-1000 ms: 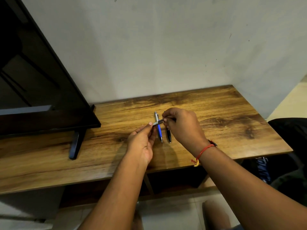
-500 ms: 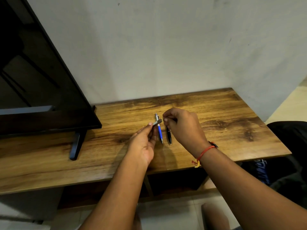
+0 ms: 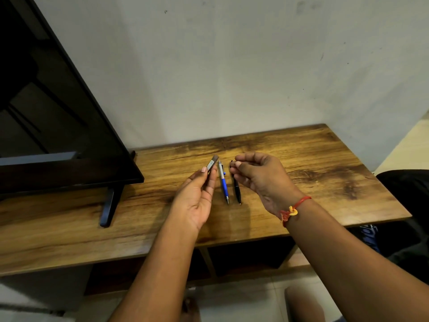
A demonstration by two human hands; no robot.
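Our left grip (image 3: 197, 201) pinches the case (image 3: 212, 164) above the tabletop (image 3: 325, 182). Our right grip (image 3: 260, 177) pinches a tiny dark piece (image 3: 232, 161), seemingly taken from it. The pencil (image 3: 223, 182) and pen (image 3: 236, 189) lie untouched between them, so we judge loading is yet to come.

Pale scuffed wall (image 3: 232, 66), wooden table (image 3: 325, 182), black TV (image 3: 58, 135), tiled floor (image 3: 232, 305)

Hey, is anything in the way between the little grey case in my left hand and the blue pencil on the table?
Nothing visible. The grey case, pinched in the left hand, is held just left of the blue pencil, with nothing between them. The black pen lies on the pencil's other side.
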